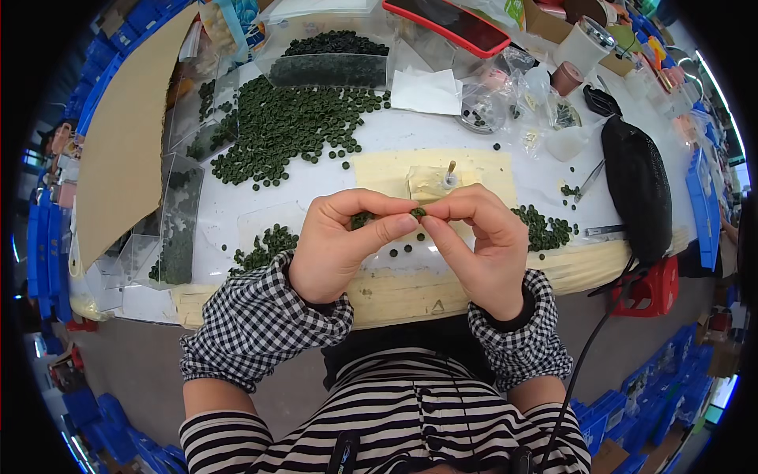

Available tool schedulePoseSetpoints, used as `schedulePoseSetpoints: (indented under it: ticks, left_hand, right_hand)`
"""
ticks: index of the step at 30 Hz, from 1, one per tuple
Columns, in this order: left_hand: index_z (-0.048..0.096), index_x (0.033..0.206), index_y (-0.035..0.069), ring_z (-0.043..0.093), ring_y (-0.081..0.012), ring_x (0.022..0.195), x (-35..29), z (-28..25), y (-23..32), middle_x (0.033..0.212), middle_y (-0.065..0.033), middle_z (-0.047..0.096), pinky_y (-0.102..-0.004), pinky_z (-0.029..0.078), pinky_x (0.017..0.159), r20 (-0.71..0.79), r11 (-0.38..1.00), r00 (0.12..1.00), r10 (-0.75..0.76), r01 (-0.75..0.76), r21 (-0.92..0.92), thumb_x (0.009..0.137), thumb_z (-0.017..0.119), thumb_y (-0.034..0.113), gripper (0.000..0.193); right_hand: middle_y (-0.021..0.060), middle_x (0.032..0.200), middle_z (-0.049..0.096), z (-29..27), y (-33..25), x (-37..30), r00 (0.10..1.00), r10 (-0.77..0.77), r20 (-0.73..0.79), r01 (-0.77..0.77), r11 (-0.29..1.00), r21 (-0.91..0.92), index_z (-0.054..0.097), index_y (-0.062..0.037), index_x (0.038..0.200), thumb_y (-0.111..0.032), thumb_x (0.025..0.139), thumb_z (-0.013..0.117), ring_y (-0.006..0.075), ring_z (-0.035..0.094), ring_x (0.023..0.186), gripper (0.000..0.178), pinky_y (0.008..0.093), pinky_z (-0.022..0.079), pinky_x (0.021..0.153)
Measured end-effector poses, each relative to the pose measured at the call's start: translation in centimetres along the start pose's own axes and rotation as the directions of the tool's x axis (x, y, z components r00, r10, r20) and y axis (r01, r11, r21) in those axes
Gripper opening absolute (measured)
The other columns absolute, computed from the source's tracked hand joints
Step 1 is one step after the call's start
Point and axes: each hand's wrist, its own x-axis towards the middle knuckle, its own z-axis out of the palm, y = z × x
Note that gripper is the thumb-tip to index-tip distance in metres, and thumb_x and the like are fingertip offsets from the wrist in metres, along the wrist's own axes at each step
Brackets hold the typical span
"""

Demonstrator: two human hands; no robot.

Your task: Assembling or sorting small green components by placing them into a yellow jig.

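Above the near middle of the table, my left hand (335,241) and my right hand (488,249) meet fingertip to fingertip. Both pinch one small round dark green piece (418,212) between thumb and forefinger. Just beyond the fingers stands a small cream block (425,183) with a short brass-coloured pin (451,168) upright on it. A few loose dark pieces lie below my fingertips. Beside my left wrist is a small heap of green pieces (270,246), and past my right hand lies another heap (546,231).
A large pile of green pieces (276,126) spreads before a clear bin (332,71) at the back. Cardboard (126,142) leans at left. A red-cased phone (450,24), white paper (426,91) and plastic bags lie behind. Tweezers (591,180) and a black mesh-covered object (636,186) are right.
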Motion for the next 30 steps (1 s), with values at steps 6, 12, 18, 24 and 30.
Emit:
schedulePoseSetpoints:
  ticks: [6,12,18,24,30]
  left_hand:
    - [0.068,0.094,0.003,0.053,-0.0045,0.069,0.04,-0.27,0.11,0.085,-0.0046,0.067,-0.0182,0.041,0.060,-0.017,0.995,0.998,-0.064,0.063,-0.079,0.082,0.068,0.007,0.013]
    - [0.068,0.092,0.003,0.044,-0.0024,0.062,0.27,0.20,-0.07,0.071,0.0030,0.057,-0.0177,0.035,0.055,-0.072,0.999,0.997,0.035,-0.035,0.006,0.081,0.069,0.007,0.012]
    - [0.069,0.098,0.002,0.034,-0.0027,0.057,0.11,0.38,0.03,0.060,0.0076,0.034,-0.0180,0.031,0.053,-0.054,0.901,0.962,0.269,-0.232,0.366,0.078,0.070,0.000,0.020]
    - [0.068,0.099,0.001,0.032,-0.0033,0.056,0.07,0.22,-0.04,0.061,0.0066,0.036,-0.0181,0.029,0.053,-0.015,0.853,0.943,0.334,-0.295,0.430,0.076,0.067,-0.006,0.023]
    - [0.071,0.096,0.006,0.033,-0.0024,0.055,0.03,-0.16,-0.13,0.060,0.0071,0.035,-0.0191,0.028,0.050,0.036,0.761,0.911,0.410,-0.364,0.537,0.076,0.070,-0.001,0.021]
  right_hand:
    - [0.0091,0.081,0.063,0.52,-0.16,-0.05,0.972,-0.233,-0.028,0.219,0.944,-0.245,0.068,0.0004,0.089,0.008,0.070,0.068,0.0180,0.060,0.071,0.020,0.0253,0.048,0.061]
    - [0.0094,0.083,0.063,0.52,-0.36,0.01,0.976,-0.218,-0.005,0.213,0.957,-0.198,0.069,0.0009,0.093,0.010,0.071,0.067,0.0168,0.061,0.071,0.024,0.0240,0.048,0.061]
    - [0.0095,0.085,0.063,0.33,-0.32,-0.01,0.981,-0.194,-0.005,0.190,0.965,-0.179,0.069,0.0008,0.095,0.010,0.072,0.066,0.0149,0.061,0.071,0.025,0.0230,0.049,0.061]
    - [0.0097,0.086,0.063,0.32,-0.48,-0.05,0.980,-0.198,0.007,0.196,0.965,-0.176,0.069,0.0000,0.096,0.010,0.072,0.067,0.0148,0.061,0.072,0.026,0.0225,0.048,0.061]
    - [0.0096,0.087,0.063,0.25,-0.25,-0.26,0.981,-0.189,0.042,0.193,0.970,-0.146,0.069,-0.0009,0.097,0.010,0.072,0.068,0.0145,0.060,0.073,0.027,0.0223,0.049,0.061]
